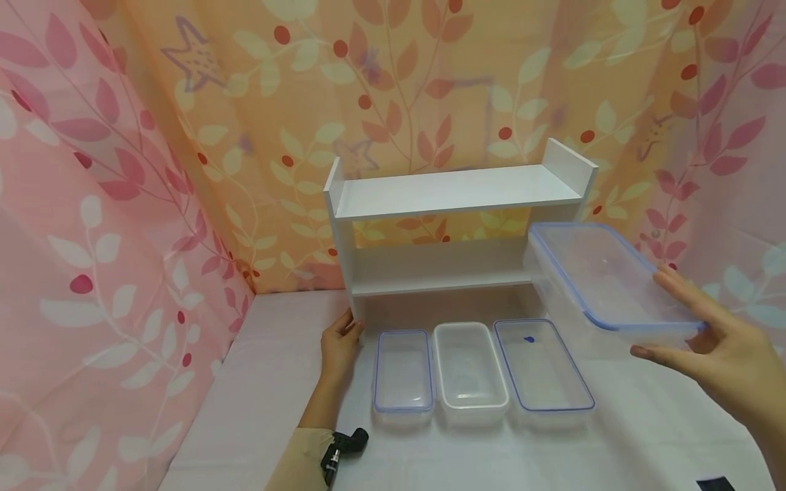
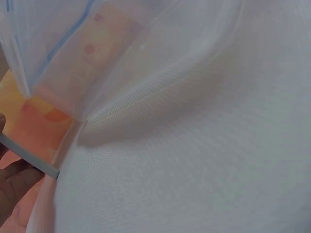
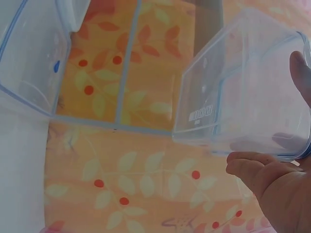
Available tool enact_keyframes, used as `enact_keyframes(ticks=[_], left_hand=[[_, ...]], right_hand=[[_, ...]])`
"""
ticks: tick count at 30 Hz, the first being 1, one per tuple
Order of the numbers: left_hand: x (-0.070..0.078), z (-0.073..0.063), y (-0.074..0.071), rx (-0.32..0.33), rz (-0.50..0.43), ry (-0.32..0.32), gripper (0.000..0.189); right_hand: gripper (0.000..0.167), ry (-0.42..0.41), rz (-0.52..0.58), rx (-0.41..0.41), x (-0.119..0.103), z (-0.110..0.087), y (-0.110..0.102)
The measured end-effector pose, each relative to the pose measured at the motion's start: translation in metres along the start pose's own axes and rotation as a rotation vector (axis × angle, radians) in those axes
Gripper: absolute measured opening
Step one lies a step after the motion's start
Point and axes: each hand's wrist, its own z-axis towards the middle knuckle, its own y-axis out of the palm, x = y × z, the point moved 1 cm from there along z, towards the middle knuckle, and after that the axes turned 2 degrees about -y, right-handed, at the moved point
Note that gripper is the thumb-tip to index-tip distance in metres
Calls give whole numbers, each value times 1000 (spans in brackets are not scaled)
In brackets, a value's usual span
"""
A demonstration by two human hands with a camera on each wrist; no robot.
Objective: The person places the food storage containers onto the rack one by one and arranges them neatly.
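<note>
Left hand [image 1: 340,344] pinches the left panel [image 1: 344,256] of one white shelf [image 1: 442,194] near the surface's [image 1: 252,402] far edge; three clear containers [image 1: 471,368] stand before it; a fourth container [image 1: 614,276], gripped by the right hand [image 1: 721,341] above the surface's right side, partly hides the right panel [image 1: 570,168]

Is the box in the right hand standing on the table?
No, lifted off: the right hand grips the box, and the right wrist view shows curtain between box and table.
</note>
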Motion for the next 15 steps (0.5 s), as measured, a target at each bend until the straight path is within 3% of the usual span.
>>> enact_keyframes(ticks=[5, 9, 12, 15], left_hand=[[-26, 11, 2, 40, 4, 0, 48], [-26, 9, 2, 44, -3, -4, 47], [-26, 9, 1, 43, -18, -6, 47], [-26, 9, 1, 42, -28, -3, 47]], right_hand=[[102, 24, 23, 9, -10, 7, 1], [103, 27, 92, 6, -16, 13, 1], [101, -10, 219, -4, -20, 19, 1], [101, -33, 247, -8, -25, 25, 0]])
